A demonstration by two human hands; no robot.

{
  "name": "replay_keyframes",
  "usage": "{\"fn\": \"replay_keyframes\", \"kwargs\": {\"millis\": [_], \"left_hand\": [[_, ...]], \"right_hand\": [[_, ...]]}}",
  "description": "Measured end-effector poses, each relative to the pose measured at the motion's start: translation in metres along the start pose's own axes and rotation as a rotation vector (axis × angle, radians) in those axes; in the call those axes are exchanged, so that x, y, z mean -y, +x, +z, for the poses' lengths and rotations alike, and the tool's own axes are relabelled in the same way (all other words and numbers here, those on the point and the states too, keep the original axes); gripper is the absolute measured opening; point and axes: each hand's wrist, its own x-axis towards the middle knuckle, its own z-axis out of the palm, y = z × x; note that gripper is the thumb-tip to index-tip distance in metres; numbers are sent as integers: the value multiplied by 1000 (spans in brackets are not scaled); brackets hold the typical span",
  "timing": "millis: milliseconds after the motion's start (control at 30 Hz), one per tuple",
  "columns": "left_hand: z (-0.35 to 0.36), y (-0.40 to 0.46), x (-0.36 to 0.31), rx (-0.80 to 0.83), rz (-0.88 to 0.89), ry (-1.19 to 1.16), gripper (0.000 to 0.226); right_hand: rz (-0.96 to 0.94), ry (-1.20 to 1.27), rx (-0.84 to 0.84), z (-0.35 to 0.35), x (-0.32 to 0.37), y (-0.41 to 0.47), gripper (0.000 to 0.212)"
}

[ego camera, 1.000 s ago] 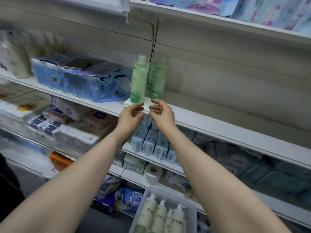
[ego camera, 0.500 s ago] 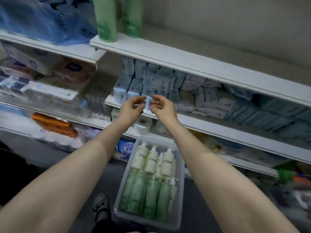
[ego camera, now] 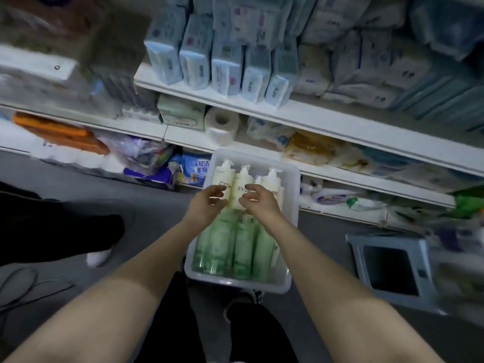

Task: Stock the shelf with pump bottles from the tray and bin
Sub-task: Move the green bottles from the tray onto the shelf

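Both hands had dropped from the shelf edge, where they hovered a second before, down to the tray (ego camera: 293, 179) on the floor, and the view had tilted down with them. Over the tray, the left hand (ego camera: 207, 205) hung with fingers loosely curled, holding nothing. At its three o'clock, just beside it, the right hand (ego camera: 258, 203) was the same: fingers relaxed and bent, nothing in its grip. Whether either one touched a bottle could not be told. Under them lay the cream pump bottles (ego camera: 245, 179), their pump heads pointing to twelve o'clock and dark letters on their sides. Green bottles (ego camera: 230, 247) filled the tray's six o'clock half, packed side by side. A grey bin (ego camera: 366, 243) stood on the floor at the tray's three o'clock, well apart from it. White shelves (ego camera: 327, 121) ran across at twelve o'clock, with pale blue packs (ego camera: 225, 64) standing on one board and a toilet roll (ego camera: 222, 124) on the board below. Dark trouser legs (ego camera: 262, 336) showed at six o'clock.
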Motion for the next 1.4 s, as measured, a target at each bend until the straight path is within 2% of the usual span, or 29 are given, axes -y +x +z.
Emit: {"fn": "replay_keyframes", "kwargs": {"millis": [133,300,533,633,767,967,1067,1200,1400], "left_hand": [[12,-6,41,37,-124,76,43],[26,-12,80,81,-237,189,70],[36,-9,112,114,-256,295,99],[39,-5,111,116,-237,368,101],[43,-1,107,132,-242,432,83],[36,-2,104,128,-264,322,85],[31,-7,89,144,-254,226,90],[22,-16,53,164,-170,165,89],[5,-33,-5,212,-61,-55,93]], "right_hand": [[106,-11,65,15,-37,-1,43],[233,2,146,32,-62,1,38],[337,90,235,52,-79,7,26],[363,148,247,57,-81,10,21],[384,177,251,59,-85,12,23],[366,209,254,48,-80,3,17],[334,204,235,37,-68,-1,29],[276,221,226,16,-35,-11,33],[128,227,225,-20,22,-35,36]]}}
